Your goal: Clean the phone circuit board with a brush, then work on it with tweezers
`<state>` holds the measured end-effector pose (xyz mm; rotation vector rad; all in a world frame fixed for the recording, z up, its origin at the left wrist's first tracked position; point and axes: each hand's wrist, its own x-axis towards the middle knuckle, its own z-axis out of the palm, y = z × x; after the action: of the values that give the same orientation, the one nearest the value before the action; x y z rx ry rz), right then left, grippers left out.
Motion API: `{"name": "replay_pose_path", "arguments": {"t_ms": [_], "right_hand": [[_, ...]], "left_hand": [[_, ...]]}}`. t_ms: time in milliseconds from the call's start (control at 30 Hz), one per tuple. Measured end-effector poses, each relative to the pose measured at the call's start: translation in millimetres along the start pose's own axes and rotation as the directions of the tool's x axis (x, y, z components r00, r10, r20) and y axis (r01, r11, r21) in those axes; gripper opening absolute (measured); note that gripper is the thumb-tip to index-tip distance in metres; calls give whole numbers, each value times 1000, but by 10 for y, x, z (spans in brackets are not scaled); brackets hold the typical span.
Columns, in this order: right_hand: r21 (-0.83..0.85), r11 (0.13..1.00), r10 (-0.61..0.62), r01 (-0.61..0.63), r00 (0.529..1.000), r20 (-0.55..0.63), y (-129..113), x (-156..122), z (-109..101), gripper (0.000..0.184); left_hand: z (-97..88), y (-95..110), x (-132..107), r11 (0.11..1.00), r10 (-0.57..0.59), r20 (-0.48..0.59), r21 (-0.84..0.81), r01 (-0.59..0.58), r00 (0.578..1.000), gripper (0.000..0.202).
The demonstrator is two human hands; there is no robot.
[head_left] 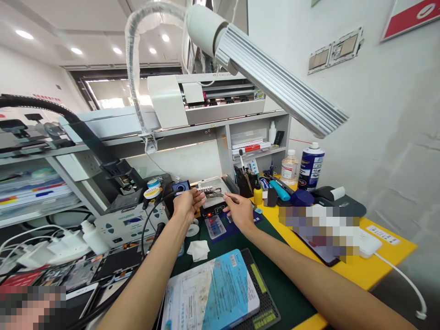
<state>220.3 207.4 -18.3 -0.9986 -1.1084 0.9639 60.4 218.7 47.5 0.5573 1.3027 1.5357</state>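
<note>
Both my arms reach forward over the bench to a small heating platform (215, 185) with a circuit board (208, 191) on it. My left hand (185, 204) is closed, its fingertips pinching the left end of the board. My right hand (239, 211) is closed on thin metal tweezers (220, 195) whose tips touch the board. A red light glows on the black front (213, 211) of the platform.
A lamp head (275, 78) on a flexible arm hangs overhead. A blue-and-white packet (213, 293) lies on the dark mat. Bottles and a spray can (310, 166) stand at the right on the yellow surface. Cables, a soldering station (130, 222) and phone parts crowd the left.
</note>
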Motion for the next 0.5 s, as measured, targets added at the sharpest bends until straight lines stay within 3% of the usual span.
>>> {"name": "replay_pose_path", "arguments": {"t_ms": [300,500], "right_hand": [[-14,1000,-28,28,1000,2,17,-11,-5,33],[-28,999,-34,34,999,-1,26,-9,-7,32]], "left_hand": [[-8,57,-273,994,101,35,26,-102,994,23],[-174,48,-660,944,320,29,68,-322,947,13]]}}
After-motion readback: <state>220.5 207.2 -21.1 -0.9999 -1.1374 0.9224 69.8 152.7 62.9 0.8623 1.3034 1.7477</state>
